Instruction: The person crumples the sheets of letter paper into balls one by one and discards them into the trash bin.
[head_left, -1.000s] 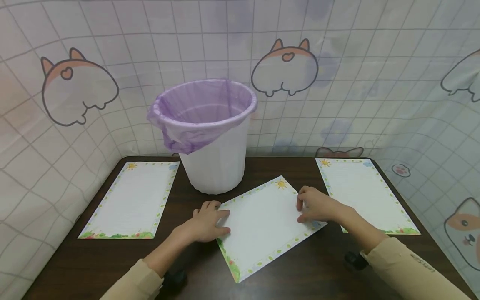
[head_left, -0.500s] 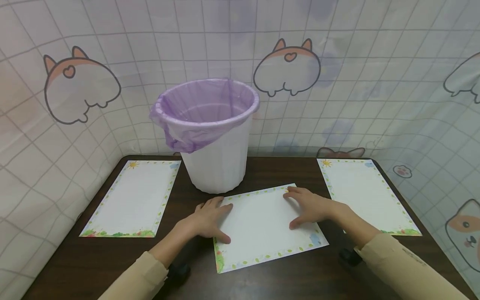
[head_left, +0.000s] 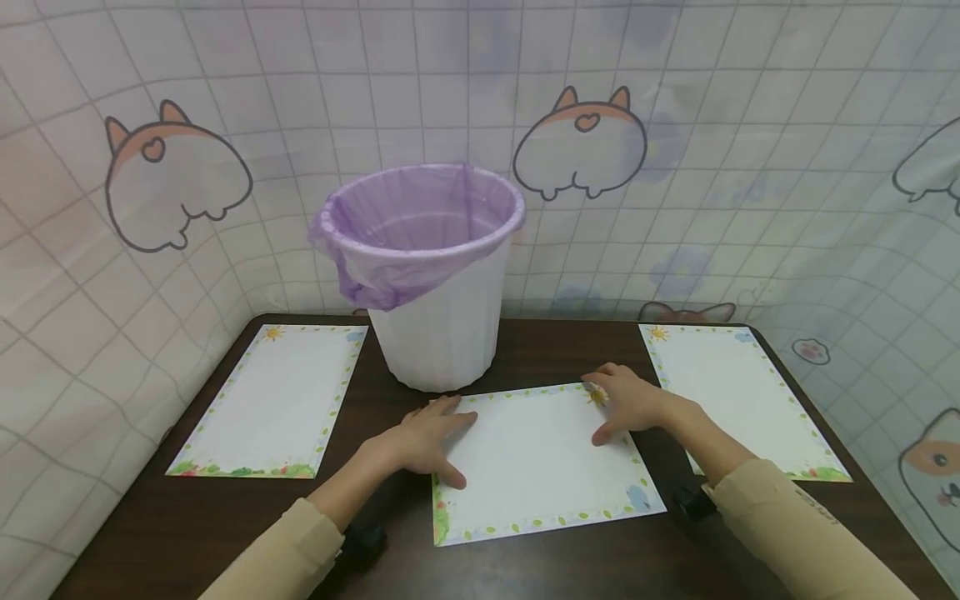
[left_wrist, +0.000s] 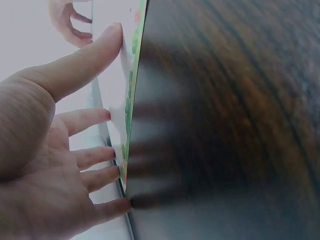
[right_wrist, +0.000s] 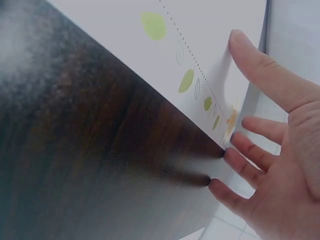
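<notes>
A white sheet of paper (head_left: 540,458) with a leafy printed border lies sideways on the dark wooden table, slightly askew. My left hand (head_left: 423,442) rests at its left end, fingers spread, thumb and fingertips touching the sheet near the edge. At the upper right corner, by the printed sun, my right hand (head_left: 630,400) touches the paper with spread fingers. In the right wrist view the thumb (right_wrist: 245,50) is over the sheet and the other fingertips sit along its edge and on the table. Neither hand grips anything.
A white bin (head_left: 442,333) with a purple liner (head_left: 390,275) stands just behind the sheet. Matching sheets lie at the left (head_left: 273,400) and right (head_left: 738,392) of the table (head_left: 562,350). A patterned curtain (head_left: 600,250) hangs behind.
The middle sheet has turned clockwise, its long edges now closer to level. My hands have shifted with it, and the right hand's fingers have spread from a more curled pose.
</notes>
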